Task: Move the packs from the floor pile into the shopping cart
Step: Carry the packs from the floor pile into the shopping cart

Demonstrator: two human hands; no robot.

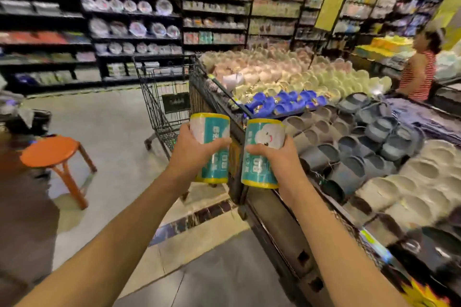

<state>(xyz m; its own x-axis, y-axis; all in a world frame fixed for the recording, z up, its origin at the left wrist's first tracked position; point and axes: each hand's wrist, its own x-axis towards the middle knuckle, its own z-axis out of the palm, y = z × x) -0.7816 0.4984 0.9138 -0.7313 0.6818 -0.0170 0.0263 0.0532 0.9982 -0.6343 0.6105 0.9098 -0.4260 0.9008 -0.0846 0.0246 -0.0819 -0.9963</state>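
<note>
head view, left hand (193,149) gripping a teal-and-yellow pack (210,137) upright, right hand (273,157) gripping a second pack (264,139) just beside it, both held in the air near the black wire shopping cart (159,97), orange stool (53,153) on the floor at left, slipper display (361,142) at right

The single head-worn view looks forward and down from close above two outstretched arms, toward a shopping cart (164,97) near ahead, its wide-angle edges perhaps blurred.

glossy plastic-wrapped packs (210,147), black wire-metal shopping cart (159,97)
</note>
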